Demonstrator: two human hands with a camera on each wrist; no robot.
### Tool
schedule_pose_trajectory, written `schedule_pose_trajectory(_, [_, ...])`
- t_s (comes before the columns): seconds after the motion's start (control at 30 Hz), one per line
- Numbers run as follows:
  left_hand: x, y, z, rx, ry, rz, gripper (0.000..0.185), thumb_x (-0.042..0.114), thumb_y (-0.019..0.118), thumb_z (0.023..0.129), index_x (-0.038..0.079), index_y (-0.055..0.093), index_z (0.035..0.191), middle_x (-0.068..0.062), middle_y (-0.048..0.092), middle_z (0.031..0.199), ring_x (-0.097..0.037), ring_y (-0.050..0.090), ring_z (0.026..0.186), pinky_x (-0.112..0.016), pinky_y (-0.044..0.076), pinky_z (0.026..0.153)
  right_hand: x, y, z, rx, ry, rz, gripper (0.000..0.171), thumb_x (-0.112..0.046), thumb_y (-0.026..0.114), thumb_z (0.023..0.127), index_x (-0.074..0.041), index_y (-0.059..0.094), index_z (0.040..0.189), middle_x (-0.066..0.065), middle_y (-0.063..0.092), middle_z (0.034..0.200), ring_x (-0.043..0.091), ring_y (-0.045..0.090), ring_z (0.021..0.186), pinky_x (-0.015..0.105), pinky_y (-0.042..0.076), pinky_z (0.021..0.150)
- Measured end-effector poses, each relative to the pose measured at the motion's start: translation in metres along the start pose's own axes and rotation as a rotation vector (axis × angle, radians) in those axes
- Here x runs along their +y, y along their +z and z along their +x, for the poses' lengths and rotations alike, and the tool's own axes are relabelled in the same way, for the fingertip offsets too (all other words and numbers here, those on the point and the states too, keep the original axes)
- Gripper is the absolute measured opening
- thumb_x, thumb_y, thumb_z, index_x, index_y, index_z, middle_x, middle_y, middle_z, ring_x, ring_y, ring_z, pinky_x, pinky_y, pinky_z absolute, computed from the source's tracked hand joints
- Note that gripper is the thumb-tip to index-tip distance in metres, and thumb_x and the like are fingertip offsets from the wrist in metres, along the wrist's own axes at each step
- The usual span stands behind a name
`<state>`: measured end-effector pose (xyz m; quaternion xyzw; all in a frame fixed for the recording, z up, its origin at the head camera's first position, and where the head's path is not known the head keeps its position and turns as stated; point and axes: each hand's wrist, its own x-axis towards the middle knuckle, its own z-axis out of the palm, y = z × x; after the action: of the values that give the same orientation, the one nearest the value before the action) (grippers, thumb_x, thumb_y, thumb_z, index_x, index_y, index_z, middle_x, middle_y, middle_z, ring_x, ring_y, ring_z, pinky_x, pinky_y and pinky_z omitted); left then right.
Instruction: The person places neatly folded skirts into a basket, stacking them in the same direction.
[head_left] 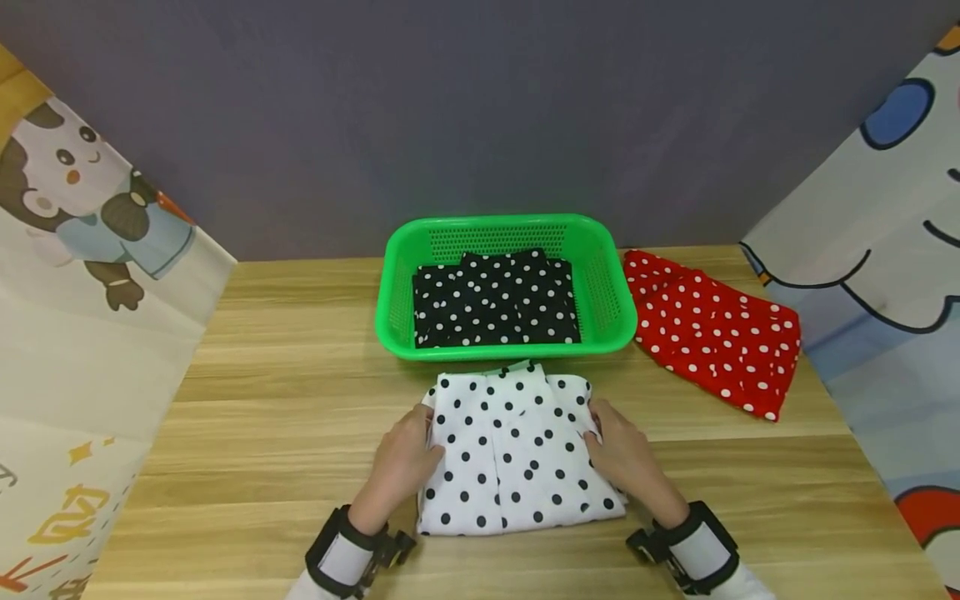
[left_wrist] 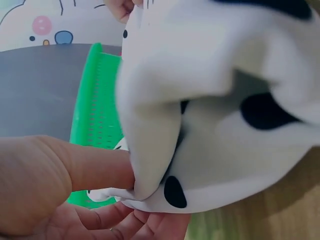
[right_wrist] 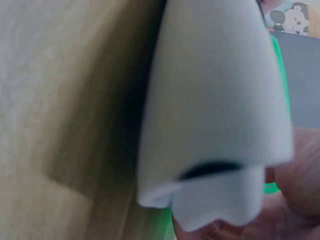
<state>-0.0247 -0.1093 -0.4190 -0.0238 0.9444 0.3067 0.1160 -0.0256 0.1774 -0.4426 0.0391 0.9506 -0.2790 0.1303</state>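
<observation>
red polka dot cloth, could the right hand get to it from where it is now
Probably yes, once it lets go. The red polka dot cloth lies flat on bare table to the right of the green basket, nothing between, but the right hand grips the white polka dot cloth.

Wood-grain table (head_left: 285,400): green basket (head_left: 397,283) at 12 o'clock, red dotted cloth (head_left: 712,333) at 2, white dotted cloth (head_left: 517,450) centre.
</observation>
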Motion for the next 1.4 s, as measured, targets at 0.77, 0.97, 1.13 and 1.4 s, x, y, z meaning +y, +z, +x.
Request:
schedule_pose_trajectory(0.77, [0.010,-0.021,-0.019,0.071,0.125,-0.016,0.036,0.003,0.072,0.071,0.006,0.053,0.102,-0.003,0.056,0.086,-0.012,0.045,0.063,-0.024,0.038,0.053,-0.015,-0.023,-0.024,0.009,-0.023,0.060,0.024,-0.008,0.057,0.086,-0.002,0.046,0.107,0.007,0.048,0.079,0.017,0.046,0.066,0.025,0.041,0.051])
schedule_pose_trajectory(0.97, [0.010,-0.023,-0.024,0.076,0.140,-0.002,0.036,0.003,0.073,0.072,0.006,0.053,0.102,-0.003,0.056,0.086,-0.011,0.044,0.062,-0.023,0.038,0.052,-0.017,-0.023,-0.028,0.000,-0.035,0.048,0.024,-0.008,0.057,0.086,-0.003,0.046,0.106,0.007,0.048,0.082,0.017,0.046,0.068,0.024,0.042,0.053])
schedule_pose_trajectory(1.13, [0.011,-0.024,-0.027,0.098,0.171,0.010,0.036,0.004,0.073,0.072,0.007,0.052,0.101,-0.002,0.055,0.086,-0.011,0.044,0.063,-0.023,0.037,0.053,-0.019,-0.024,-0.030,0.014,-0.058,0.038,0.024,-0.007,0.057,0.086,-0.002,0.046,0.107,0.008,0.051,0.086,0.018,0.048,0.071,0.025,0.044,0.056])
schedule_pose_trajectory(1.4, [0.012,-0.026,-0.033,0.100,0.205,0.039,0.038,0.003,0.074,0.070,0.007,0.052,0.101,-0.002,0.054,0.084,-0.011,0.044,0.063,-0.023,0.038,0.053,-0.023,-0.027,-0.034,-0.006,-0.066,0.023,0.025,-0.006,0.057,0.086,-0.002,0.046,0.108,0.008,0.053,0.089,0.017,0.049,0.072,0.025,0.046,0.056])
